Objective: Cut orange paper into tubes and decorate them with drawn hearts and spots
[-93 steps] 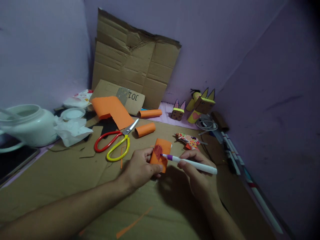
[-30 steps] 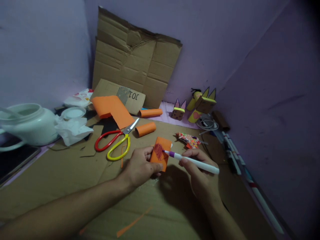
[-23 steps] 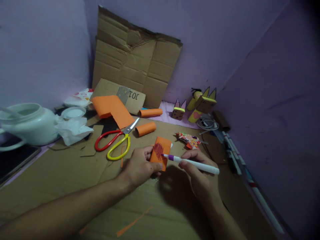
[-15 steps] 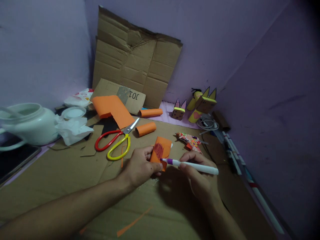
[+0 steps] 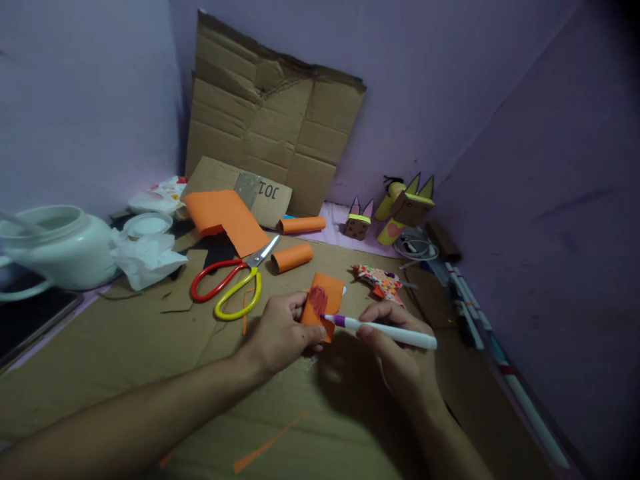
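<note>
Has most room to move on the near side, over the brown cardboard surface [image 5: 300,400] between the forearms [image 5: 165,405], with a thin orange strip [image 5: 253,456] lying on it. Bounded more closely at the left by the red-and-yellow scissors [image 5: 253,265], with one loop near the left hand [image 5: 280,333]; ahead by an orange tube [image 5: 294,257]; beyond the right hand [image 5: 400,363] by a flower-patterned object [image 5: 379,280]. Hemmed further right by a row of pens [image 5: 466,303] along the purple wall [image 5: 550,220], further left by a white pot [image 5: 65,247] and crumpled tissue [image 5: 147,260]. Near the middle of the view, between both hands, holds the orange paper piece [image 5: 325,301] at its left and lower edges in the left hand, nearly closed, with the thumb across the front. Shows its face with a dark red patch [image 5: 318,300] towards the camera, with long axis steep and top leaning right. Grips the white marker [image 5: 397,333] in the right hand, closed to a pinch of thumb and fingers. Points the marker leftwards at the patch's lower edge, with long axis almost level, slightly lower at the right end. Cannot tell of any contact between paper piece and cardboard beneath.
</note>
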A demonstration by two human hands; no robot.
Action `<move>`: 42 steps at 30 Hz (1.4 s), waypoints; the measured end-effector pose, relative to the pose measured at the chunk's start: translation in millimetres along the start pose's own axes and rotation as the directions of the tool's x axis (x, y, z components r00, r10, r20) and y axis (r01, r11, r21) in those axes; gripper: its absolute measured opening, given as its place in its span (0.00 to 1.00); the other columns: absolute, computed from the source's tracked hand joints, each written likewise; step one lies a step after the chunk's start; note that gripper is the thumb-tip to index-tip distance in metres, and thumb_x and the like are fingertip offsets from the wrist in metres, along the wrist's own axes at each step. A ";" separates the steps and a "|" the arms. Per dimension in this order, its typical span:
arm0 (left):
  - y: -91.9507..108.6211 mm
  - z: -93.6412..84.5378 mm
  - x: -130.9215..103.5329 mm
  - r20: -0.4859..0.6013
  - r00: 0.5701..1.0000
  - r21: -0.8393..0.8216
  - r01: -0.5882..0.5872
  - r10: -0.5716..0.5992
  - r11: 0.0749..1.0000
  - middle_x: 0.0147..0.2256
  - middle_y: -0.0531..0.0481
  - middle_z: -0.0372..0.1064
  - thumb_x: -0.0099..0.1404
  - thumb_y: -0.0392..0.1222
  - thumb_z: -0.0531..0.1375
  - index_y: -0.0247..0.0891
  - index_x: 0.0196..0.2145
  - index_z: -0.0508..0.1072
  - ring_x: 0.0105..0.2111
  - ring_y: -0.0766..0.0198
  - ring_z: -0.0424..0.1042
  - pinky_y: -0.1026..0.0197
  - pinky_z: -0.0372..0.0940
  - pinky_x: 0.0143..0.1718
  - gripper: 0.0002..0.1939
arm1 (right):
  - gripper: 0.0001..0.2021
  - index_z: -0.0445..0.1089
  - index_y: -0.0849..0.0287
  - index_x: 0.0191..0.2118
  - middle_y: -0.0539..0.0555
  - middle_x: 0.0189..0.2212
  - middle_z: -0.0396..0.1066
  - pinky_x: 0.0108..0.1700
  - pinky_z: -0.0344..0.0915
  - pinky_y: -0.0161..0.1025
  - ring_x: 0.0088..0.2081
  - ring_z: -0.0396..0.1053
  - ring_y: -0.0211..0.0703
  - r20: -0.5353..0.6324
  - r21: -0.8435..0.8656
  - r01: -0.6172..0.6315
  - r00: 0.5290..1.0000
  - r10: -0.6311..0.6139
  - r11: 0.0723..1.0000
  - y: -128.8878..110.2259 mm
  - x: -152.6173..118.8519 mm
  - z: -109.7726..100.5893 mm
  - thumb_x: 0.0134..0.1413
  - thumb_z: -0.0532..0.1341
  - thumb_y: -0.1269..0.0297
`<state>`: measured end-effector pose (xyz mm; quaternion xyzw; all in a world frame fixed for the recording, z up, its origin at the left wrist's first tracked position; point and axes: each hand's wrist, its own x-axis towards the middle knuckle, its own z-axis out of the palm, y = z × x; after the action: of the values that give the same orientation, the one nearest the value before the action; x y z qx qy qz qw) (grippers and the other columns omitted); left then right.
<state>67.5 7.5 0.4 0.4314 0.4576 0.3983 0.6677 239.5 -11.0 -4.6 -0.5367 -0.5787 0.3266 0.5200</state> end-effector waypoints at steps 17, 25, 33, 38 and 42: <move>0.9 0.2 -0.8 -0.003 1.000 -0.005 0.010 -0.010 1.000 0.25 0.52 0.71 0.43 0.34 0.65 0.32 0.29 0.71 0.21 0.69 0.67 0.66 0.66 0.23 0.13 | 0.03 0.72 0.59 0.22 0.47 0.14 0.65 0.17 0.50 0.30 0.16 0.57 0.34 0.032 0.008 -0.017 0.999 0.017 1.000 -1.8 0.0 -1.2 0.39 0.63 0.66; -0.4 0.0 1.2 0.001 1.000 -0.013 0.007 -0.007 1.000 0.24 0.52 0.72 0.42 0.34 0.66 0.33 0.29 0.71 0.20 0.69 0.67 0.66 0.65 0.22 0.13 | 0.03 0.72 0.59 0.22 0.46 0.14 0.64 0.17 0.51 0.30 0.16 0.57 0.34 -0.006 0.039 -0.018 1.000 0.018 0.999 1.7 0.5 -0.2 0.39 0.64 0.65; 0.4 0.5 -0.5 0.003 1.000 -0.004 0.002 -0.002 1.000 0.25 0.52 0.72 0.43 0.34 0.65 0.33 0.29 0.71 0.21 0.68 0.68 0.65 0.66 0.23 0.13 | 0.03 0.72 0.58 0.22 0.46 0.13 0.64 0.17 0.48 0.30 0.15 0.56 0.33 0.034 0.026 -0.035 0.999 0.034 0.999 -0.8 -0.9 -2.5 0.39 0.63 0.66; 0.6 0.7 -0.5 -0.006 1.000 -0.015 0.007 -0.007 1.000 0.24 0.53 0.71 0.43 0.33 0.65 0.33 0.29 0.71 0.21 0.69 0.67 0.65 0.66 0.24 0.12 | 0.03 0.72 0.59 0.21 0.46 0.13 0.64 0.17 0.49 0.30 0.16 0.56 0.33 0.035 0.023 -0.033 0.999 0.033 0.999 0.0 0.0 -2.3 0.38 0.63 0.66; -0.8 0.1 0.5 -0.007 1.000 -0.020 0.003 -0.003 1.000 0.23 0.52 0.71 0.42 0.34 0.65 0.33 0.29 0.72 0.20 0.69 0.67 0.66 0.66 0.23 0.13 | 0.02 0.71 0.58 0.22 0.46 0.14 0.65 0.18 0.50 0.30 0.16 0.57 0.34 0.017 0.031 -0.010 1.000 0.009 0.999 0.7 0.1 -2.5 0.39 0.63 0.66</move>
<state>67.8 7.7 -0.5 0.4224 0.4566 0.4035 0.6710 242.1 -11.2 -4.6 -0.5284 -0.5753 0.3425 0.5220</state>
